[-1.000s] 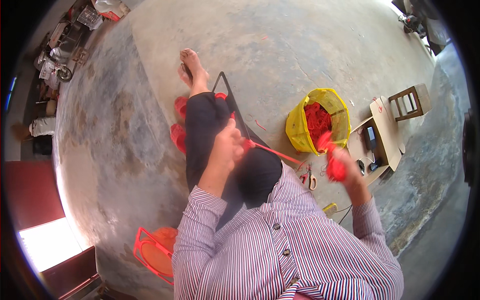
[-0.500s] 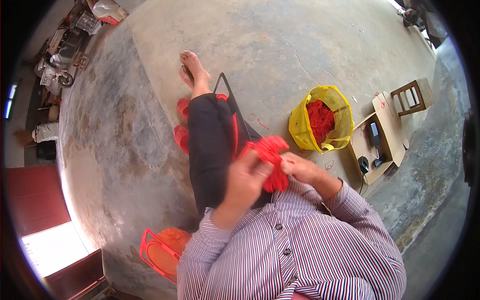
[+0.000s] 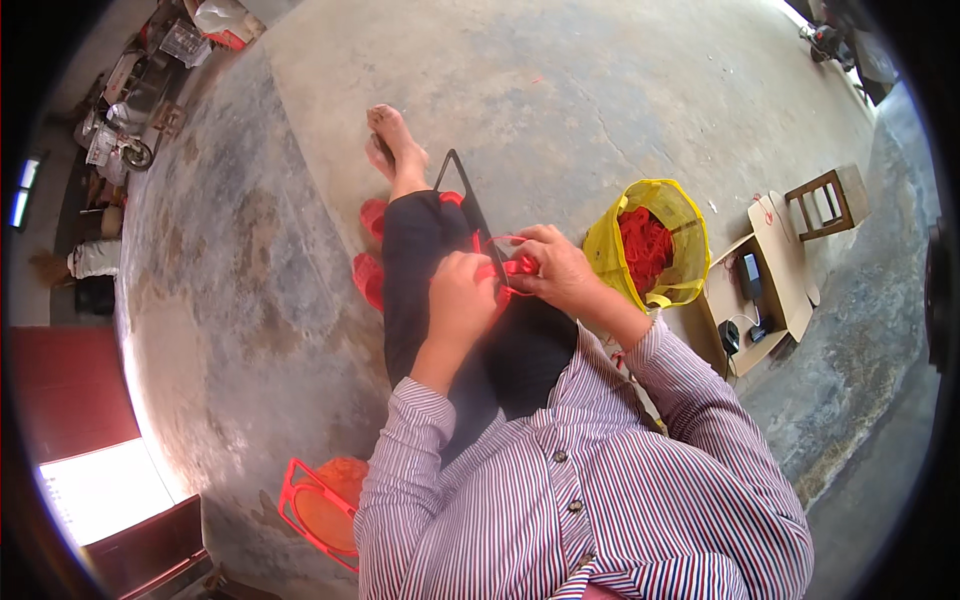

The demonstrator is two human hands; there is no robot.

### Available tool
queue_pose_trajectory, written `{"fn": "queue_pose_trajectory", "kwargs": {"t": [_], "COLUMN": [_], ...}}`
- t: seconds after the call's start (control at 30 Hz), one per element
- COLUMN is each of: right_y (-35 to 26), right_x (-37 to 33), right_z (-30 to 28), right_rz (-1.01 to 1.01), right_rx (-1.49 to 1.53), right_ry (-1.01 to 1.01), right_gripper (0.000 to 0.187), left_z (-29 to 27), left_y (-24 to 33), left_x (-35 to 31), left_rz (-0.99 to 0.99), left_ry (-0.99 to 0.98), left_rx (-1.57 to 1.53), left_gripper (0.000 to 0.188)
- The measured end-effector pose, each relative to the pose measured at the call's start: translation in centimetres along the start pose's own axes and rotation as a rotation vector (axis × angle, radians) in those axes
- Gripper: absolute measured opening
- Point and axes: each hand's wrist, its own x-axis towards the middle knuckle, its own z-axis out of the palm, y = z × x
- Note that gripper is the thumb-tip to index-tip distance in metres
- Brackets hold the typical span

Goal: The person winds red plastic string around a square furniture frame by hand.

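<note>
A dark metal frame (image 3: 472, 205) with a narrow, rounded end lies across my lap, over the dark trousers (image 3: 415, 250). Red cord (image 3: 513, 267) is gathered at the frame's near part, between my two hands. My left hand (image 3: 460, 290) is closed at the left side of the frame, its fingertips on the red material. On the right, my right hand (image 3: 560, 268) pinches the red cord, and a thin loop of it rises by the fingers. Part of the cord is hidden behind the fingers.
At my right stands a yellow bag (image 3: 602, 245) with red cord (image 3: 646, 250) inside. Beyond it are an open cardboard box (image 3: 790, 262) with black devices and a small wooden stool (image 3: 850, 200). A red-framed stool (image 3: 325, 505) stands at the lower left. Red slippers (image 3: 367, 280) lie beside my leg.
The thick red bundle that was between my hands no longer shows there. Both hands have moved up a little to the metal frame, with red cord at their fingertips.
</note>
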Motion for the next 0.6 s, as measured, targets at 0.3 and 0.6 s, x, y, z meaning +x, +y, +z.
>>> {"fn": "queue_pose_trajectory", "kwargs": {"t": [0.3,0.6], "right_y": [-5.1,-15.1], "right_x": [-5.6,-13.6], "right_z": [-10.0,-7.7], "right_rz": [-0.243,0.079], "right_rx": [1.410,1.901], "right_ry": [0.018,-0.483], "right_gripper": [0.024,0.034], "left_z": [2.4,2.8], "left_y": [0.2,1.0], "left_x": [-3.5,-3.5], "left_rz": [-0.212,-0.306], "left_ry": [-0.021,-0.116], "left_rx": [-0.450,-0.417], "left_gripper": [0.024,0.028]}}
